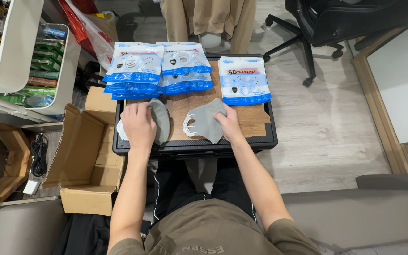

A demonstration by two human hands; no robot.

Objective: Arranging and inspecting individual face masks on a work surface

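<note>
Left hand (139, 126) lay flat on one grey mask (160, 120), right hand (229, 125) pinched another grey mask (207, 122); best kept edges aligned, ear loops clear.

Home room, as I view it: pale wood-plank floor (336, 123), black swivel office chair (336, 19), grey sofa (374, 208), open brown cardboard box (88, 156), hanging beige clothing (208, 16).

Olive short-sleeved shirt, black trousers

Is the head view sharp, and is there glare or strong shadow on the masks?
Head view: sharp and evenly lit; soft sheen on the mask packets, no hard glare; faint shadows under the left hand and right hand on the grey masks; edges bend slightly.
</note>
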